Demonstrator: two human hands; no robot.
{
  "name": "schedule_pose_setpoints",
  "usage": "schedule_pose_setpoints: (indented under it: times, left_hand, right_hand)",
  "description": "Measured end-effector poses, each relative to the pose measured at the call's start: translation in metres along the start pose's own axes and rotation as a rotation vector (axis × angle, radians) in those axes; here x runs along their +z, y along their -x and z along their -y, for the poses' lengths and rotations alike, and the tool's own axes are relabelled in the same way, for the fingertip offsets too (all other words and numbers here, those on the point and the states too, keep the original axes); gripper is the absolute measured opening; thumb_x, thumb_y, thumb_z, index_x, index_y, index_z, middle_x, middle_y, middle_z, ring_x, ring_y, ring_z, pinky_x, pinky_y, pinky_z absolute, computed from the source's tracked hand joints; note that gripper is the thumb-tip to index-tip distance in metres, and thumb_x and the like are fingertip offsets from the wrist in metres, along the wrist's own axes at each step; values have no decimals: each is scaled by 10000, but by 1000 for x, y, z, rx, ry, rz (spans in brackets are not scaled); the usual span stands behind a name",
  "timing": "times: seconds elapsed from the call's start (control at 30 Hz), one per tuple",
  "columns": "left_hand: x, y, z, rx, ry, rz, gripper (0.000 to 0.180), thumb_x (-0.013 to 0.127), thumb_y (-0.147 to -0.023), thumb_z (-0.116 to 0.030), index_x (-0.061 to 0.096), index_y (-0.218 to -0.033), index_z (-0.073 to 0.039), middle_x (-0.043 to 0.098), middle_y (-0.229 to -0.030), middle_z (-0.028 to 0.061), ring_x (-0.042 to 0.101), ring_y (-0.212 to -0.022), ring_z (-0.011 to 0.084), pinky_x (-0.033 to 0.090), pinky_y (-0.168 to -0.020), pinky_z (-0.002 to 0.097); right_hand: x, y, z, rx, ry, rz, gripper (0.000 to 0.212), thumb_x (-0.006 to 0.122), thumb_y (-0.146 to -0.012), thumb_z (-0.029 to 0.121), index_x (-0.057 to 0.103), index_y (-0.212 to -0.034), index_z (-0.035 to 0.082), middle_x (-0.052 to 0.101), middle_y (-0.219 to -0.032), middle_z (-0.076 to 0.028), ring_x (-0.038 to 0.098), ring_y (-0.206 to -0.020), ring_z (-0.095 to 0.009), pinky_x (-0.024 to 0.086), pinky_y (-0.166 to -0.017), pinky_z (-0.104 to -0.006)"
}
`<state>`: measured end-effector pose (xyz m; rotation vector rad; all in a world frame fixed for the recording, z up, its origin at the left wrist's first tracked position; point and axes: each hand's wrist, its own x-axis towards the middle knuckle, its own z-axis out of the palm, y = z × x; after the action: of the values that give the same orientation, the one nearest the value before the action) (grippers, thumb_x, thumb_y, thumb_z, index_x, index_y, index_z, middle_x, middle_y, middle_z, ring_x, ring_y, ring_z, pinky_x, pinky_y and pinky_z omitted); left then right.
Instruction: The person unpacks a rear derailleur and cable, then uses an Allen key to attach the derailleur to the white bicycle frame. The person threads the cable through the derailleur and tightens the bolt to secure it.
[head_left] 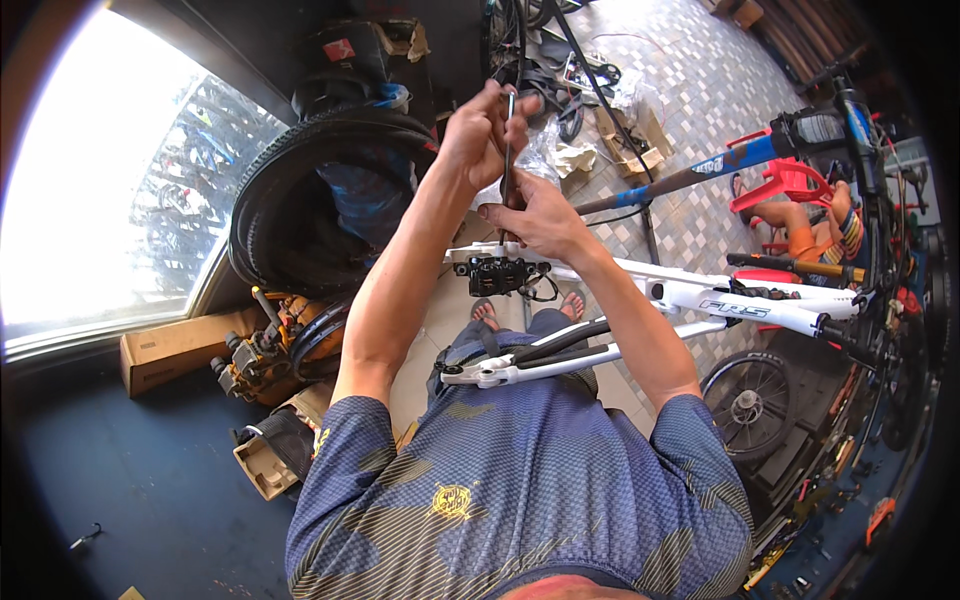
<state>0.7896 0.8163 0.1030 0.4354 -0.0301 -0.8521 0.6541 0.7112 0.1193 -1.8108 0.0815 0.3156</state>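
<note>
A white bicycle frame (768,312) lies across in front of me, with its two rear arms reaching left toward my body. On the far arm's end sits a black brake caliper (498,277). From just above it a thin black hose (507,165) rises, with a silvery tip at the top. My left hand (482,135), slightly blurred, is closed on the hose's upper part. Lower down, close above the caliper, my right hand (542,220) pinches the same hose between thumb and fingers. Something small and white shows between the hands.
Stacked black tyres (262,225) stand at left, near a long cardboard box (175,350). A blue stand arm (715,165) crosses at right. Beyond it, a person sits by a red plastic chair (785,185). A wheel (748,405) lies at lower right; parts and packaging litter the tiles.
</note>
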Motion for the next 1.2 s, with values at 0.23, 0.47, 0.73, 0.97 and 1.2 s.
schedule_pose_setpoints:
  times: [0.23,0.47,0.73,0.97,1.2]
  left_hand:
    - [-10,-5,-5,-285,-140,-172,430,479,-1058,-446,543,-1067,-21,511,-730,16,366,-454,70,314,-420,218]
    - [30,7,-28,-158,-1091,-368,559,573,-1000,-504,691,-972,42,617,-699,39,660,-563,148,496,-475,243]
    - [33,-6,-47,-21,-1570,113,338,503,-1065,-296,694,-1057,-17,698,-837,39,655,-727,119,545,-609,279]
    - [15,-10,-25,101,-1268,250,175,561,-1035,-147,655,-1163,-74,707,-983,18,640,-847,107,516,-715,269]
    - [74,13,0,743,-1989,-111,315,648,-976,-288,753,-933,6,697,-932,186,671,-756,363,527,-704,412]
  right_hand:
    - [3,3,-8,58,-142,-4,432,793,-874,289,514,-1051,9,580,-782,-50,583,-600,-125,488,-509,-283]
    - [7,0,-8,-46,-17,-43,356,786,-890,210,476,-931,40,543,-701,-16,543,-534,-86,450,-470,-257]
    - [8,5,4,62,-70,-51,364,792,-886,236,490,-945,42,555,-697,-11,534,-543,-84,422,-468,-253]
    - [-9,-6,-15,55,-489,2,263,617,-1029,286,584,-1188,78,694,-868,-66,643,-702,-113,516,-587,-258]
    - [-15,-2,-1,32,-317,-33,297,623,-1024,332,558,-1082,49,721,-825,-55,653,-655,-101,534,-602,-245]
